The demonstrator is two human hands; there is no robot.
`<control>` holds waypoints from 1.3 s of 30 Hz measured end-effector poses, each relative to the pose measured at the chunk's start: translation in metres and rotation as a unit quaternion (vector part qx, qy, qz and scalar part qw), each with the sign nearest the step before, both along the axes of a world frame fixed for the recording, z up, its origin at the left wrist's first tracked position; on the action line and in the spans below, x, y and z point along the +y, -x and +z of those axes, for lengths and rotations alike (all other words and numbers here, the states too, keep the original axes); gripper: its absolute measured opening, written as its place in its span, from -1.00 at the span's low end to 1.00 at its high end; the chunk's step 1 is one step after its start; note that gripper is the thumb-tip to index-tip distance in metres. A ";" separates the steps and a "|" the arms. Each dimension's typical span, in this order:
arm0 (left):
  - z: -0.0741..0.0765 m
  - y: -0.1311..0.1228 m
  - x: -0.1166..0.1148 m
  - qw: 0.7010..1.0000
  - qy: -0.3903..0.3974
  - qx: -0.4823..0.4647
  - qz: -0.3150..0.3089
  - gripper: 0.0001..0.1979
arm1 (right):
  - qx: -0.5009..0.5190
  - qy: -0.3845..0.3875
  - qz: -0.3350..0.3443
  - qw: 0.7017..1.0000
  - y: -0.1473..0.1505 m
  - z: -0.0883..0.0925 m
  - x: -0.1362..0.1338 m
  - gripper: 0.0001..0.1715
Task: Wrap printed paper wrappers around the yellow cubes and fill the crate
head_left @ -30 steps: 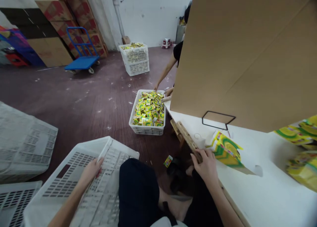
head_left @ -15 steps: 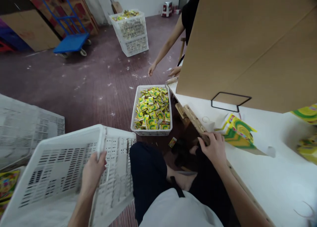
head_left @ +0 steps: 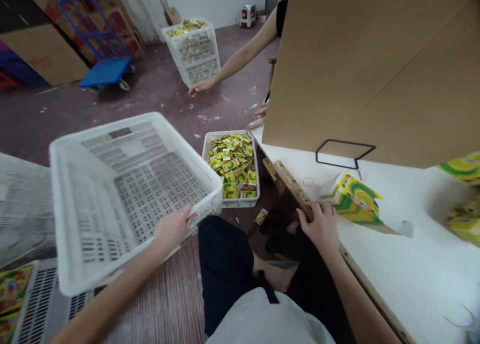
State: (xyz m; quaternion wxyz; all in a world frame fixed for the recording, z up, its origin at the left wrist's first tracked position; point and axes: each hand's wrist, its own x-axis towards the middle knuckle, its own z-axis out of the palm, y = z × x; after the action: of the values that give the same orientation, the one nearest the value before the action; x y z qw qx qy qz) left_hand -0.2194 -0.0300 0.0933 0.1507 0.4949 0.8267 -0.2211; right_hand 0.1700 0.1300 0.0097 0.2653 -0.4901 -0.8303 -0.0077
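My left hand (head_left: 173, 232) is closed on the near rim of a white plastic crate (head_left: 150, 134), which is tilted in the air with its bare, slotted inside facing me. My right hand (head_left: 320, 226) rests at the wooden edge of the white table (head_left: 375, 274), thumb apart from the fingers and nothing in it. Just beyond those fingers lies a yellow-and-green printed carton (head_left: 358, 199). On the floor ahead, a second white crate (head_left: 240, 202) is full of small yellow-green packets (head_left: 232, 164), its left side partly covered by the raised crate.
A large cardboard box (head_left: 367, 74) stands on the table beside a black wire frame (head_left: 345, 154). Past it, a co-worker's arm (head_left: 240, 59) reaches out. Stacked filled crates (head_left: 198, 49) and a blue trolley (head_left: 107, 71) stand behind. One packet (head_left: 261, 216) lies on the floor.
My left hand has lifted and swung the empty crate up and forward, turning its inside toward me. The co-worker's arm has stretched farther left. My right hand stays put.
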 end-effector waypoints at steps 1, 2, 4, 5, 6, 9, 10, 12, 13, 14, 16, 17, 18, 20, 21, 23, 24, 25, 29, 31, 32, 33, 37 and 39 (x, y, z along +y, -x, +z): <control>-0.001 0.001 0.005 1.000 0.003 -0.002 -0.020 -0.60 | 0.000 0.001 -0.002 1.000 0.000 0.000 0.000 -0.74; -0.001 0.003 0.010 0.999 0.005 -0.003 -0.036 -0.59 | 0.000 0.003 -0.003 1.000 0.000 0.000 0.000 -0.74; -0.002 0.010 0.020 0.998 0.009 0.000 -0.054 -0.59 | 0.001 0.009 -0.007 1.000 0.001 0.000 -0.001 -0.74; -0.001 0.014 0.026 0.998 0.016 -0.001 -0.060 -0.59 | 0.003 0.013 -0.006 1.000 0.001 -0.001 -0.001 -0.75; 0.000 0.017 0.032 0.998 0.025 -0.004 -0.065 -0.59 | 0.005 0.018 -0.006 1.000 0.001 -0.001 -0.002 -0.75; 0.001 0.021 0.055 0.994 0.057 -0.018 -0.093 -0.58 | 0.013 0.031 -0.007 0.999 0.001 0.000 -0.003 -0.75; 0.001 0.020 0.062 0.992 0.065 -0.019 -0.104 -0.58 | 0.016 0.035 -0.006 0.999 0.002 0.000 -0.004 -0.75; 0.000 0.014 0.073 0.990 0.071 -0.011 -0.120 -0.59 | 0.023 0.040 -0.007 0.999 0.002 0.001 -0.004 -0.76; -0.001 0.010 0.076 0.990 0.071 -0.004 -0.125 -0.59 | 0.027 0.042 -0.006 0.999 0.003 0.002 -0.005 -0.76; -0.001 0.006 0.076 0.989 0.071 0.002 -0.129 -0.59 | 0.029 0.045 -0.006 0.999 0.003 0.003 -0.005 -0.76; -0.002 -0.003 0.072 0.988 0.071 0.007 -0.138 -0.59 | 0.031 0.048 -0.008 0.998 0.003 0.003 -0.005 -0.76; -0.001 -0.007 0.067 0.987 0.073 0.001 -0.145 -0.60 | 0.031 0.049 -0.008 0.998 0.003 0.003 -0.004 -0.76; 0.000 -0.012 0.062 0.985 0.076 -0.007 -0.152 -0.62 | 0.031 0.047 -0.008 0.998 0.004 0.003 -0.004 -0.76; 0.002 -0.019 0.053 0.983 0.077 -0.021 -0.162 -0.66 | 0.036 0.041 -0.005 0.998 0.003 0.003 -0.004 -0.76; 0.002 -0.022 0.050 0.983 0.076 -0.024 -0.164 -0.67 | 0.040 0.039 -0.004 0.998 0.003 0.002 -0.004 -0.75; 0.000 -0.025 0.049 0.984 0.068 -0.023 -0.163 -0.69 | 0.047 0.035 0.000 0.998 0.002 0.001 -0.005 -0.75; -0.002 -0.024 0.051 0.984 0.065 -0.022 -0.162 -0.69 | 0.050 0.033 0.004 0.998 0.001 0.001 -0.005 -0.77; -0.004 -0.021 0.055 0.985 0.063 -0.022 -0.161 -0.69 | 0.052 0.032 0.010 0.998 0.000 0.000 -0.005 -0.78; -0.018 -0.003 0.078 0.983 0.067 -0.028 -0.168 -0.69 | 0.070 0.025 0.032 0.997 -0.002 -0.001 -0.006 -0.86; -0.025 0.009 0.088 0.981 0.070 -0.033 -0.176 -0.70 | 0.079 0.026 0.039 0.996 -0.002 -0.002 -0.006 -0.88; -0.029 0.015 0.092 0.981 0.072 -0.036 -0.179 -0.71 | 0.082 0.028 0.040 0.995 -0.002 -0.001 -0.006 -0.89; -0.032 0.021 0.094 0.980 0.074 -0.040 -0.182 -0.72 | 0.083 0.029 0.038 0.995 -0.001 -0.001 -0.005 -0.89; -0.047 0.037 0.101 0.979 0.075 -0.054 -0.182 -0.71 | 0.077 0.031 0.022 0.996 0.001 0.001 -0.005 -0.88; -0.054 0.040 0.108 0.980 0.071 -0.056 -0.177 -0.70 | 0.073 0.030 0.022 0.997 0.001 0.002 -0.005 -0.87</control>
State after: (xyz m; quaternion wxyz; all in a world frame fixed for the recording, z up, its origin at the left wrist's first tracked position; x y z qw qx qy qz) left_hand -0.2596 0.0784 0.0389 0.1903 0.6329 0.6987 -0.2738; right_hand 0.1686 0.1250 0.0115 0.3108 -0.4788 -0.8190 0.0589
